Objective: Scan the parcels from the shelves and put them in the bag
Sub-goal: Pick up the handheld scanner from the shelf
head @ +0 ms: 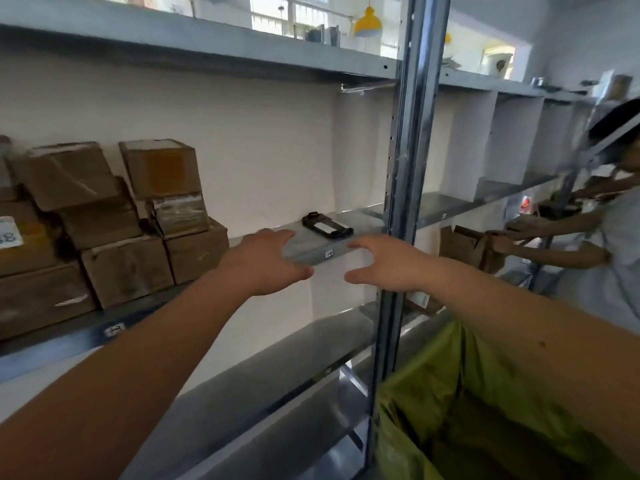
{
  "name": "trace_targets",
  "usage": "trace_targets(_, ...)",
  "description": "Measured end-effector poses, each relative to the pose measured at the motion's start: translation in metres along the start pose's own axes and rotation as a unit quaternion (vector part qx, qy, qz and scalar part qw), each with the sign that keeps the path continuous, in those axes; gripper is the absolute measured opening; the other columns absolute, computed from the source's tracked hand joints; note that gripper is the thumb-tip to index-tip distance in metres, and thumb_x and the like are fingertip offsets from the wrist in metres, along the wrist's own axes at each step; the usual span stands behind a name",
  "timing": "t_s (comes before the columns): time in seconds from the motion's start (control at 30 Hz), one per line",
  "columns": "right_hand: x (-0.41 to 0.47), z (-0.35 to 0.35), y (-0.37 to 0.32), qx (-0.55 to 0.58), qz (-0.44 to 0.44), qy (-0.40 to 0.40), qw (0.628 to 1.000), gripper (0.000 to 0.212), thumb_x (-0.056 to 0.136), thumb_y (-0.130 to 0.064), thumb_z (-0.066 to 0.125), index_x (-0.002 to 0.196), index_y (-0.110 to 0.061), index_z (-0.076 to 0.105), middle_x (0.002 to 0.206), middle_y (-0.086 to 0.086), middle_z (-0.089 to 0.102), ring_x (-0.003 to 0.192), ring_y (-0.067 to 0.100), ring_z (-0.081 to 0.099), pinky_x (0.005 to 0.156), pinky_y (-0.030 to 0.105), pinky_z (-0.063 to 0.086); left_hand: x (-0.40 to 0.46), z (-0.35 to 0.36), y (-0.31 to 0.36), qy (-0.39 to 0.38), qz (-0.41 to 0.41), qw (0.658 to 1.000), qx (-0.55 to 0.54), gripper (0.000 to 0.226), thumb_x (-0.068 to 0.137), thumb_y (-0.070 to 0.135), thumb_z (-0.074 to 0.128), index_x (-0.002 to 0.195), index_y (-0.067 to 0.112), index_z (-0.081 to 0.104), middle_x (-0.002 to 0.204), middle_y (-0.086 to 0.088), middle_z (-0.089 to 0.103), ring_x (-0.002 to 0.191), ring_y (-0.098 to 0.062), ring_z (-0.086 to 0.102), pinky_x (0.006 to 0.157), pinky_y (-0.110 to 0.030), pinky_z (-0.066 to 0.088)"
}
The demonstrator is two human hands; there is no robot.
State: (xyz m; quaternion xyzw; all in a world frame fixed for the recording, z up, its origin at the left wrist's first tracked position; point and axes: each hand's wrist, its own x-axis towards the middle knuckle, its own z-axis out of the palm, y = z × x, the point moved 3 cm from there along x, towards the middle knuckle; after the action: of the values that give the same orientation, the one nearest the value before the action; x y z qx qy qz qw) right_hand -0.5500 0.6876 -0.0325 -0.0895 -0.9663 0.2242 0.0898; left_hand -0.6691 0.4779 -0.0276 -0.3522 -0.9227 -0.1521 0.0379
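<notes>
Both grips are empty. The left hand (268, 261) is stretched toward the front edge of the grey metal shelf (313, 249), fingers spread and loosely bent, holding nothing. The right hand (384, 261) mirrors it just beside, fingers relaxed and slightly curled, also holding nothing; the two hands face each other with a gap between them at the shelf's front lip.

Just behind the hands, near the right end of that shelf, lies a black handheld scanner with a pale screen (327, 226), flat on the shelf and touched by neither hand. Toward the left end of the same shelf stand the stacked brown cardboard parcels wrapped in clear tape (114, 216), piled in several layers. A vertical steel shelf post (403, 188) rises right of the scanner. Below the right forearm, at the lower right, hangs an open green fabric bag (485, 407). At the far right another person in a pale shirt (613, 237) reaches toward the neighbouring shelves.
</notes>
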Motion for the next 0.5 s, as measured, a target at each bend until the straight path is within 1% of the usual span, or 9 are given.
trace_targets(0.03, 0.014, 0.001, 0.004, -0.006, 0.01, -0.003, 1.0, 0.076, 0.088, -0.054, 0.075, 0.153, -0.035, 0.042, 0.143, -0.01, 0.048, 0.112, 0.006, 0.044, 0.08, 0.019, 0.038, 0.015, 0.005, -0.003, -0.003, 0.0, 1.0, 0.005, 0.098, 0.085, 0.074, 0.066, 0.165, 0.033, 0.026, 0.168, -0.004, 0.032, 0.15, -0.027, 0.036, 0.118, -0.04, 0.037)
trace_targets(0.07, 0.028, 0.003, 0.009, -0.011, 0.019, -0.006, 1.0, 0.073, 0.088, -0.054, 0.075, 0.152, -0.035, 0.044, 0.136, -0.011, 0.049, 0.109, 0.006, 0.046, 0.077, 0.017, 0.038, 0.029, 0.01, -0.006, -0.006, 0.0, 1.0, 0.01, 0.099, 0.084, 0.075, 0.065, 0.165, 0.035, 0.025, 0.169, -0.003, 0.031, 0.15, -0.027, 0.035, 0.119, -0.042, 0.036)
trace_targets(0.13, 0.055, 0.007, 0.016, -0.007, 0.026, -0.007, 1.0, 0.063, 0.088, -0.051, 0.075, 0.144, -0.035, 0.051, 0.119, -0.016, 0.051, 0.097, 0.003, 0.053, 0.069, 0.013, 0.036, 0.055, 0.022, -0.013, -0.018, 0.001, 1.0, 0.013, 0.1, 0.082, 0.078, 0.063, 0.164, 0.037, 0.025, 0.169, -0.002, 0.031, 0.15, -0.028, 0.036, 0.119, -0.047, 0.036)
trace_targets(0.2, 0.079, 0.014, 0.023, -0.007, 0.027, -0.009, 1.0, 0.054, 0.088, -0.048, 0.076, 0.136, -0.032, 0.056, 0.106, -0.019, 0.057, 0.089, 0.0, 0.056, 0.069, 0.015, 0.043, 0.076, 0.033, -0.019, -0.033, -0.007, 0.999, 0.018, 0.099, 0.08, 0.08, 0.062, 0.163, 0.04, 0.027, 0.167, -0.002, 0.033, 0.148, -0.029, 0.038, 0.117, -0.049, 0.038)
trace_targets(0.27, 0.103, 0.02, 0.028, -0.018, 0.027, -0.013, 0.999, 0.051, 0.088, -0.047, 0.076, 0.133, -0.03, 0.058, 0.107, -0.012, 0.063, 0.093, 0.007, 0.061, 0.078, 0.023, 0.051, 0.094, 0.042, -0.024, -0.041, -0.014, 0.999, 0.033, 0.098, 0.078, 0.081, 0.059, 0.162, 0.041, 0.029, 0.163, -0.002, 0.038, 0.142, -0.029, 0.043, 0.113, -0.05, 0.041)
trace_targets(0.33, 0.127, 0.026, 0.032, -0.031, 0.034, -0.019, 0.999, 0.051, 0.086, -0.051, 0.074, 0.131, -0.032, 0.06, 0.113, -0.006, 0.066, 0.097, 0.014, 0.064, 0.085, 0.033, 0.056, 0.11, 0.049, -0.028, -0.039, -0.02, 0.998, 0.043, 0.099, 0.076, 0.084, 0.056, 0.161, 0.041, 0.03, 0.162, -0.002, 0.039, 0.141, -0.029, 0.044, 0.112, -0.049, 0.041)
trace_targets(0.4, 0.15, 0.032, 0.036, -0.047, 0.036, -0.015, 0.998, 0.054, 0.084, -0.055, 0.073, 0.131, -0.031, 0.061, 0.114, -0.002, 0.067, 0.099, 0.02, 0.064, 0.089, 0.041, 0.057, 0.124, 0.055, -0.033, -0.035, -0.028, 0.998, 0.044, 0.102, 0.071, 0.086, 0.051, 0.161, 0.041, 0.03, 0.161, -0.001, 0.04, 0.142, -0.028, 0.043, 0.111, -0.048, 0.038)
trace_targets(0.5, 0.181, 0.039, 0.043, -0.101, 0.035, 0.018, 0.994, 0.057, 0.082, -0.057, 0.07, 0.13, -0.029, 0.059, 0.113, 0.003, 0.064, 0.104, 0.029, 0.061, 0.091, 0.046, 0.055, 0.142, 0.062, -0.034, -0.027, -0.04, 0.998, 0.039, 0.108, 0.063, 0.09, 0.041, 0.159, 0.041, 0.032, 0.159, 0.001, 0.043, 0.14, -0.028, 0.045, 0.11, -0.048, 0.038)
